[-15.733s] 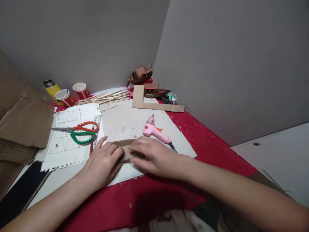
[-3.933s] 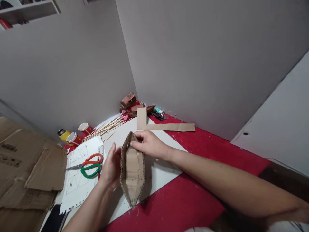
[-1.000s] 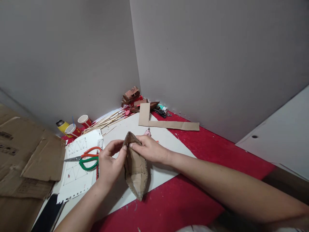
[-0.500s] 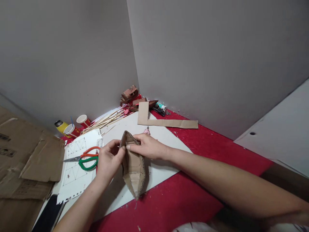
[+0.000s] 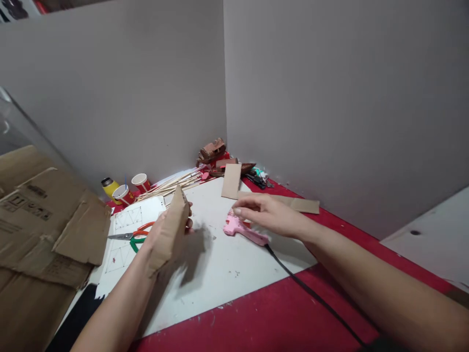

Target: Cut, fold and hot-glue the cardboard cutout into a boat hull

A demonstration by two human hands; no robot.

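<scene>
A small folded cardboard boat shape [image 5: 171, 233] is tipped on its side above the white board, its brown outer wall facing me. My left hand [image 5: 155, 233] is closed around it; the fingertips show past its right side, and the rest is partly covered by the cardboard. A pink hot glue gun [image 5: 242, 230] with a black cord lies on the white board. Over it reaches my right hand [image 5: 264, 211], thumb and fingers loosely curved and apart near the top of the gun. Whether they touch it I cannot tell.
Scissors [image 5: 134, 236] with orange and green handles rest on a sheet with drawings [image 5: 122, 254]. Wooden sticks [image 5: 172, 184], paper cups [image 5: 141, 183] and a yellow bottle [image 5: 110, 188] stand behind. An L-shaped cardboard piece [image 5: 231, 181] lies near the corner; large cardboard [image 5: 36, 234] fills the left.
My right hand has let go of the cardboard boat and moved right, over the glue gun. The left hand has moved the boat left and turned it outer side toward me. The view has shifted.
</scene>
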